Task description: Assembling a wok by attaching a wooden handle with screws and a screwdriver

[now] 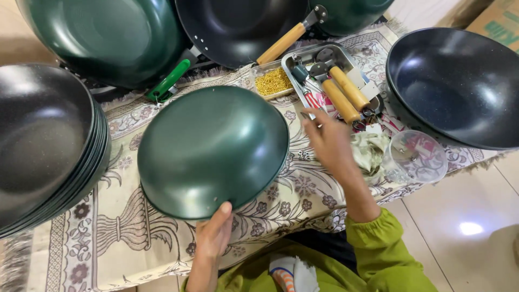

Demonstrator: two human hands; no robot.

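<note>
A dark green wok body (pixel 213 148) lies upside down on the patterned cloth (pixel 116 232) in the middle. My left hand (pixel 213 235) grips its near rim, thumb on the outer surface. My right hand (pixel 330 143) reaches past the wok's right edge toward a metal tray (pixel 311 54), fingers extended near the tray's front corner. Whether the fingers hold anything small I cannot tell. The tray holds two wooden handles (pixel 346 92) with metal brackets and some tools.
A stack of dark woks (pixel 46 146) stands at the left. Green and black woks (pixel 108 38) with handles lie at the back. A large black wok (pixel 459 86) sits at the right. A small tray of gold-coloured fasteners (pixel 273 81) and a clear plastic cup (pixel 416 157) are near.
</note>
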